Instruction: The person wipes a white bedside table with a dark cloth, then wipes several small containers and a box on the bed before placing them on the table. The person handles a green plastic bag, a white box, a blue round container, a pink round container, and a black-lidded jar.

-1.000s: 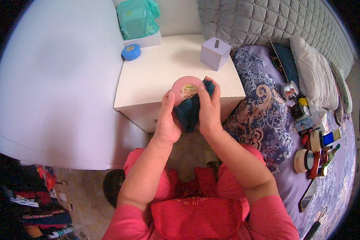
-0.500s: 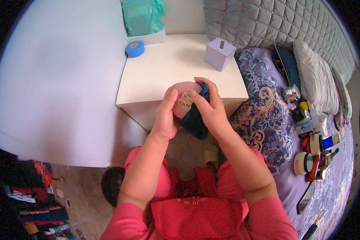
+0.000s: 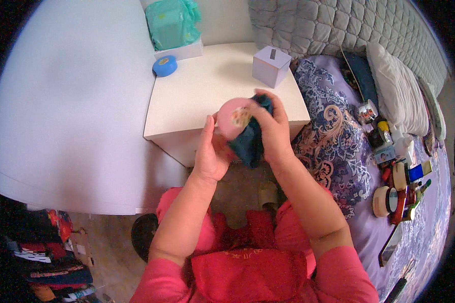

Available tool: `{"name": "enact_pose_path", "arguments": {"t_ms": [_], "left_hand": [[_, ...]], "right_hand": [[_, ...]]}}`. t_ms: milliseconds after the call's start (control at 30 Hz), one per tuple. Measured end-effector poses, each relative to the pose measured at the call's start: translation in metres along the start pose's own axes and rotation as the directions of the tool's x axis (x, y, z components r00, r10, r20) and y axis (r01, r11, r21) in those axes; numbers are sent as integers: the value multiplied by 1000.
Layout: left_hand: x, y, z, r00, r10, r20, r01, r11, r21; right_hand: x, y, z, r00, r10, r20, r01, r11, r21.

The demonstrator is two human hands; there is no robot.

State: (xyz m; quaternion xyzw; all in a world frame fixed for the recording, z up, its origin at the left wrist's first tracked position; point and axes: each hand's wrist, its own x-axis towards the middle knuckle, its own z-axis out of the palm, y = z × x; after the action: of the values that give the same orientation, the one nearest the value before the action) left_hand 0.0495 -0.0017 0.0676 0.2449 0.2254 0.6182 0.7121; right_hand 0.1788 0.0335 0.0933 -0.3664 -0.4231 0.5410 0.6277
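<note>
Above the front edge of the white cabinet, a pink round tin (image 3: 228, 112) with a patterned label on its lid is tilted between my hands. My left hand (image 3: 211, 154) holds it from the left and below, thumb up along its side, the other fingers partly hidden behind it. A dark teal cloth (image 3: 249, 146) is bunched in my right hand (image 3: 274, 126) and hangs below the tin. The right fingers curl round the cloth against the tin's right side, blurred by motion.
On the white cabinet (image 3: 202, 96) stand a blue round tin (image 3: 165, 66), a lilac box (image 3: 271, 68) with a slot, and a green plastic-wrapped package (image 3: 173, 25) on a white box. Several jars (image 3: 381, 202) and bottles lie on the bed at right.
My right hand and the cloth have moved slightly up and right across the pink tin. My left thumb has come off the lid to its side. The view has shifted a little.
</note>
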Motion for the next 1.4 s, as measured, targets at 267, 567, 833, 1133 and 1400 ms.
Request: {"name": "enact_pose_path", "arguments": {"t_ms": [267, 567, 833, 1133, 1400], "left_hand": [[11, -11, 2, 985, 132, -110, -129, 991, 41], [5, 15, -2, 992, 123, 11, -123, 974, 189], [-11, 22, -6, 995, -71, 64, 44, 932, 360], [-3, 2, 0, 997, 33, -76, -31, 999, 25], [11, 1, 0, 977, 163, -140, -156, 986, 61]], "right_hand": [[-15, 39, 11, 908, -419, 4, 348, 748, -566], [-10, 13, 3, 992, -38, 119, 63, 974, -216], [-7, -18, -1, 848, 346, 402, -260, 932, -252], [-2, 4, 4, 989, 86, -121, -71, 990, 121], [-22, 46, 17, 911, -404, 78, 387, 777, -497]]}}
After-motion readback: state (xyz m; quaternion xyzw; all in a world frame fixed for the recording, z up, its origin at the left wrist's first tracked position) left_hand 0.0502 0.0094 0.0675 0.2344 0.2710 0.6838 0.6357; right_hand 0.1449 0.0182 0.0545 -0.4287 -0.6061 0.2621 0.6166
